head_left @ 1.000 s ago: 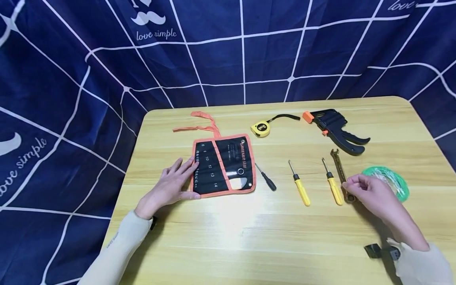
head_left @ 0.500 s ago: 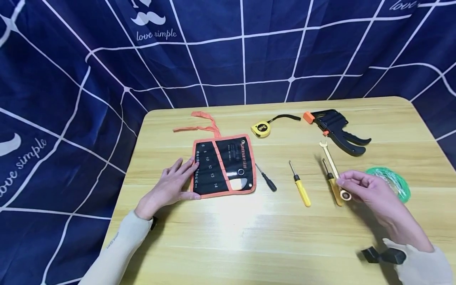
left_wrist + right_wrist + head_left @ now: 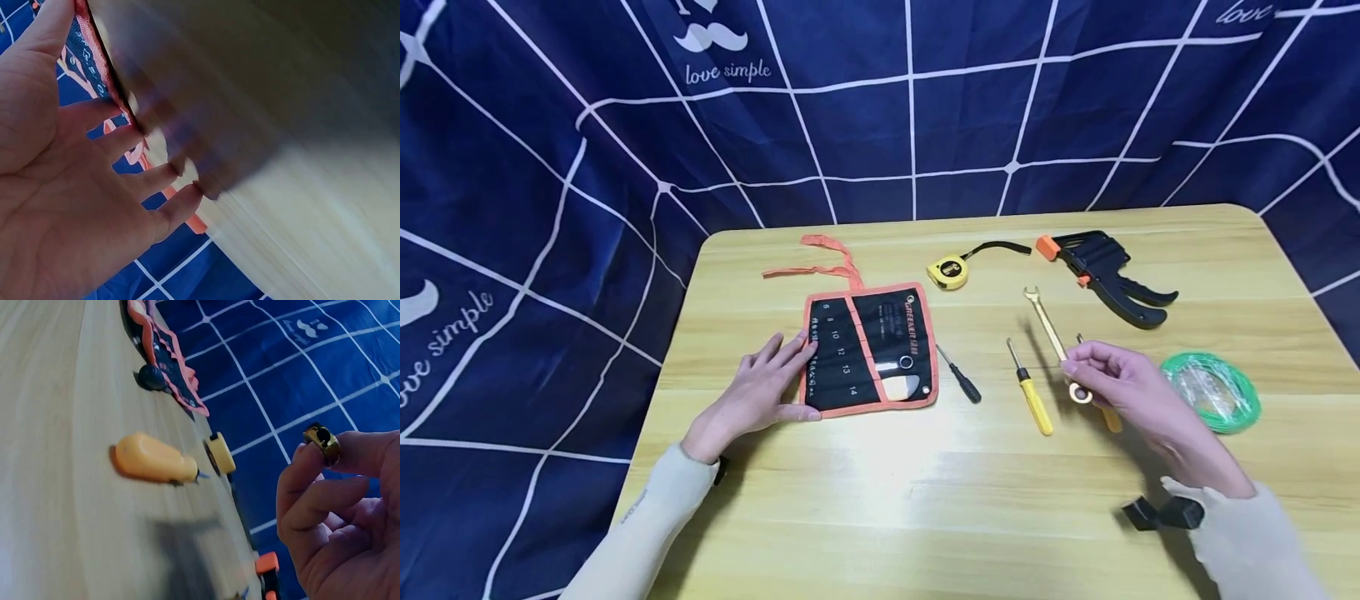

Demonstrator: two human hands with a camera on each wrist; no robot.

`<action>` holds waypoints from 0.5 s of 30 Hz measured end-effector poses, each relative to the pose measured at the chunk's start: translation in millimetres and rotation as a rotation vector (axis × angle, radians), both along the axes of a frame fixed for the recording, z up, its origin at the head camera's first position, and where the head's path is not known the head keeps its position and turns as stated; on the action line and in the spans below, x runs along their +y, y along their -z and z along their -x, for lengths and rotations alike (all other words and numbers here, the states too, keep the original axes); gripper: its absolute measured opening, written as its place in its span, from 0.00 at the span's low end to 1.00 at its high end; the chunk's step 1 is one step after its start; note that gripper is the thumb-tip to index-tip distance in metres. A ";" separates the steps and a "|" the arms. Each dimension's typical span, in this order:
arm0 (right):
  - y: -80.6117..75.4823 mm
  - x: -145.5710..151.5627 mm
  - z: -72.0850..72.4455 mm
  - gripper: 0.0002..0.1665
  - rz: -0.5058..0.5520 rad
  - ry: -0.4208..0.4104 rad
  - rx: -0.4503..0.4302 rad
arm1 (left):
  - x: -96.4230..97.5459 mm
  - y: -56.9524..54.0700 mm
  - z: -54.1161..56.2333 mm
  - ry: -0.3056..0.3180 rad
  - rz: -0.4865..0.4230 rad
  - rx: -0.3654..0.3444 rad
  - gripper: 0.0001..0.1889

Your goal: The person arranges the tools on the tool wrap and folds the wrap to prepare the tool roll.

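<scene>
My right hand (image 3: 1127,387) pinches a gold-coloured combination wrench (image 3: 1047,322) between thumb and fingers, raised above the table. Its open end points away and to the left; the ring end sits beside the thumb. In the right wrist view, that ring end (image 3: 332,452) shows at the fingertips. My left hand (image 3: 760,387) rests with fingers spread on the left edge of a black tool pouch (image 3: 887,321) with orange trim. Numbers are printed along its pockets. In the left wrist view, the straight fingers of the left hand (image 3: 81,187) lie along the pouch's orange edge.
Beside the pouch lies a small black screwdriver (image 3: 964,382). One yellow-handled screwdriver (image 3: 1036,404) lies in the middle; another (image 3: 1111,419) is partly hidden under the right hand. Behind are a tape measure (image 3: 949,272) and a black clamp (image 3: 1112,283). A green coil (image 3: 1242,400) lies at the right.
My right hand has lifted the wrench off the table and carried it left, over the right-hand yellow screwdriver. The left hand has stayed on the pouch's edge.
</scene>
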State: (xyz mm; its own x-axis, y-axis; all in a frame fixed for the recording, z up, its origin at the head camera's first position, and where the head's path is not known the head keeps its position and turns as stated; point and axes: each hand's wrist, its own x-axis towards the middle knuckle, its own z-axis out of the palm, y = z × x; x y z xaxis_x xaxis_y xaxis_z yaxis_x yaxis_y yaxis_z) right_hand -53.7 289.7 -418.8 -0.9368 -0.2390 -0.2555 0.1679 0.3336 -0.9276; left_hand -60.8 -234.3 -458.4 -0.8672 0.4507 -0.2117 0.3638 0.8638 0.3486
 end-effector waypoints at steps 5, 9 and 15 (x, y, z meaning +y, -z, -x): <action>-4.5 -21.2 11.7 0.16 -0.011 -0.096 -0.039 | -1.4 -1.4 -1.5 -0.002 -0.006 -0.007 0.58; -5.2 -36.1 20.4 0.16 0.008 -0.160 -0.040 | -1.6 -1.3 -1.2 0.000 -0.002 -0.005 0.59; -7.5 -54.0 29.1 0.18 -0.006 -0.184 -0.055 | -1.4 -0.7 -0.2 0.004 0.003 -0.005 0.58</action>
